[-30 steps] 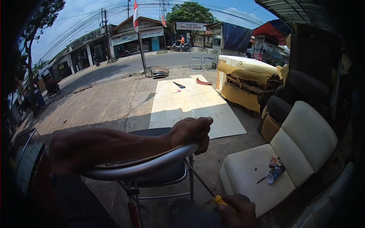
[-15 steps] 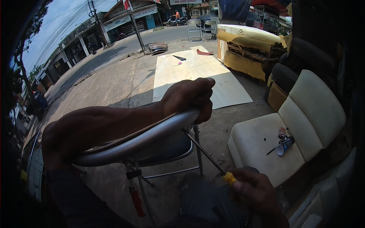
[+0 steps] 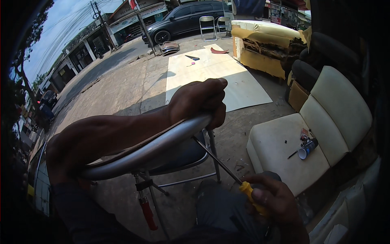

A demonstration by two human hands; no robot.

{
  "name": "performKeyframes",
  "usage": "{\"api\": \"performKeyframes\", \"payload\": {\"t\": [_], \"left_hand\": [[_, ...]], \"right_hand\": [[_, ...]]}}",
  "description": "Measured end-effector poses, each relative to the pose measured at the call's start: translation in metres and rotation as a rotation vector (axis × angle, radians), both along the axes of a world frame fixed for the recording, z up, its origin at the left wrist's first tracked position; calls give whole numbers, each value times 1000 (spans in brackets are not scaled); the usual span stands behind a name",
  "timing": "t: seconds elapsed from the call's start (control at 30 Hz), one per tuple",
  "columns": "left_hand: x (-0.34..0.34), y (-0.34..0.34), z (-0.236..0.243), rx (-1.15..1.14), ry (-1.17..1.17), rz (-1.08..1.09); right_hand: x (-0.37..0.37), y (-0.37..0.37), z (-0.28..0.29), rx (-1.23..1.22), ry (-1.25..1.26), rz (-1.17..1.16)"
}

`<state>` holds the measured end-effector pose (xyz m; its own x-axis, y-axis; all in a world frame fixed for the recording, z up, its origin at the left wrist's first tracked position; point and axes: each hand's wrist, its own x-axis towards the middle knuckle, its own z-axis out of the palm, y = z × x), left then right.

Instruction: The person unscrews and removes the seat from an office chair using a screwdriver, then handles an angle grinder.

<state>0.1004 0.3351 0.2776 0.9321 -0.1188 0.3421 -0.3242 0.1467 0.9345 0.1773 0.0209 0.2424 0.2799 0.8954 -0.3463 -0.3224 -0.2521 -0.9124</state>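
My left hand [image 3: 197,103] is closed round the far end of a curved metal chair-frame tube [image 3: 142,152], with my forearm lying along it and its thin board. My right hand [image 3: 274,201] grips a yellow-handled screwdriver [image 3: 254,197]; its long shaft reaches up beneath the tube, where the tip is hard to make out. A clamp with a red handle [image 3: 148,215] hangs below the tube. Behind it are a dark seat [image 3: 174,162] and metal legs of a folding chair.
Cream seat cushion [image 3: 284,158] at right, holding a can [image 3: 307,148] and small items. Beyond: a pale sheet [image 3: 239,93] with tools, torn yellow sofa [image 3: 264,53], dark padded seats [image 3: 304,71], two folding chairs [image 3: 208,26], a pole [image 3: 146,32], a dark car [image 3: 183,22] on the road.
The view has tilted down since a second ago. My right hand and screwdriver have shifted a little rightward, the shaft still under the tube. A dark car has appeared on the road.
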Motion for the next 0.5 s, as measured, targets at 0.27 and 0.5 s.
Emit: {"api": "performKeyframes", "payload": {"t": [0.27, 0.5], "left_hand": [[2, 1, -3, 2, -46, -102], [4, 5, -6, -85, 90, -111]], "right_hand": [[-18, 0, -36, 510, -1843, -346], [-4, -1, -31, 274, -393, -14]]}}
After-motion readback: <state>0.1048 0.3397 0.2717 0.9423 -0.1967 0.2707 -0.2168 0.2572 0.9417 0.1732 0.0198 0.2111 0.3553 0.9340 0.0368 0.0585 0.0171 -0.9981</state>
